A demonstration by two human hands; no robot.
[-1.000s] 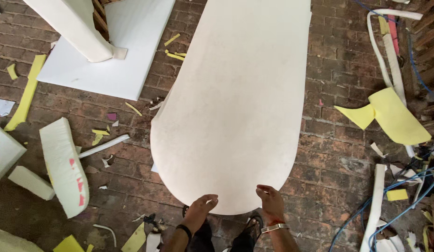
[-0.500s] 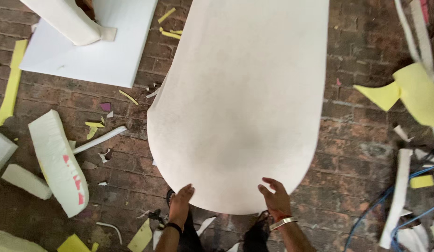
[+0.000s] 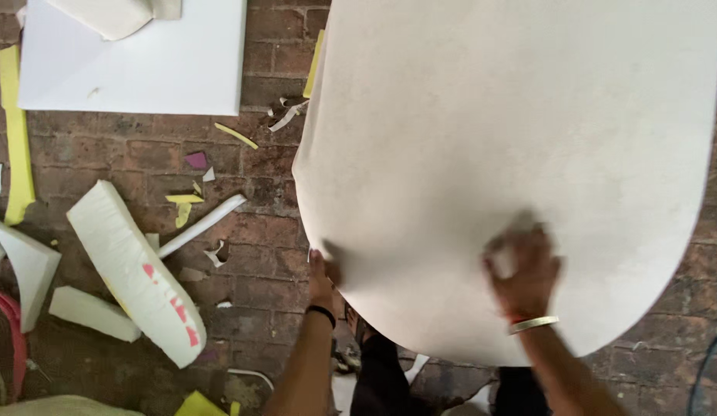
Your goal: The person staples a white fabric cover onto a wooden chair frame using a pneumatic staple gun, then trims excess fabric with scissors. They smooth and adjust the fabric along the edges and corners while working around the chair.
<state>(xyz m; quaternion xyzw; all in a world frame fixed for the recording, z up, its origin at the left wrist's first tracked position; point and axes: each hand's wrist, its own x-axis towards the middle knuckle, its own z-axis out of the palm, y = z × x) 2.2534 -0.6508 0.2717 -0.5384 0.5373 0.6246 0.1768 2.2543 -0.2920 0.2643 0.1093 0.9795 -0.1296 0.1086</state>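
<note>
Brick floor (image 3: 250,162) — foam slab (image 3: 512,154) runs lengthwise, rounded end nearest

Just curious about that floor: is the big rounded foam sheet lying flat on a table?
No, the rounded white foam sheet is gripped by both hands over a brick floor littered with foam scraps.

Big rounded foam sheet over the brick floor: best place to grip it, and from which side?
Probably the curved near edge of the foam sheet, approached from below that rim, one hand on each side. It is wide, thin and rounded, so one central grip would likely let it flop. The left hand grips the rim's left side; the right hand lies blurred on the face.
</note>
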